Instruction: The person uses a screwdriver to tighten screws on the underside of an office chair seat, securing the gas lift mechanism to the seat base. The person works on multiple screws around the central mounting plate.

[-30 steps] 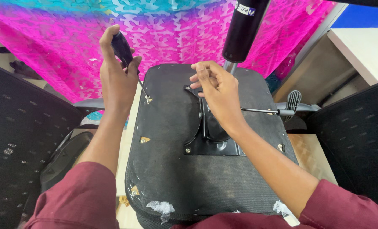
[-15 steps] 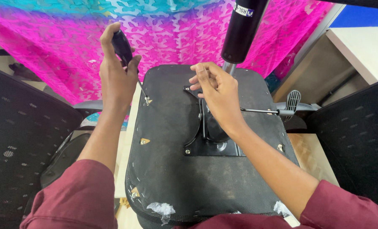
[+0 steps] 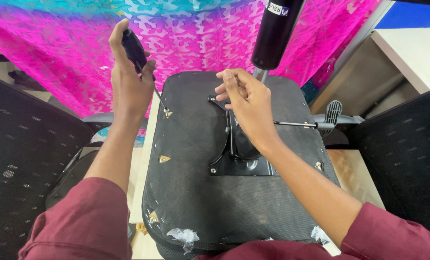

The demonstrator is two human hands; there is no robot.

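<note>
Black-handled screwdriver [image 3: 138,60] in left hand [image 3: 128,86], tip on seat-bottom [image 3: 195,192] bracket.

Left hand [image 3: 129,86] is raised, back of the hand facing the camera, fingers and thumb wrapped closed in a fist grip. Left wrist is straight; the bare forearm runs down and slightly outward to a maroon sleeve at the lower left. Right hand [image 3: 246,103] is extended forward, palm down, fingers loosely curled and slightly spread, thumb tucked under; nothing is seen gripped in it. Right forearm runs diagonally back to a maroon sleeve at the lower right. The hands are apart.
</note>
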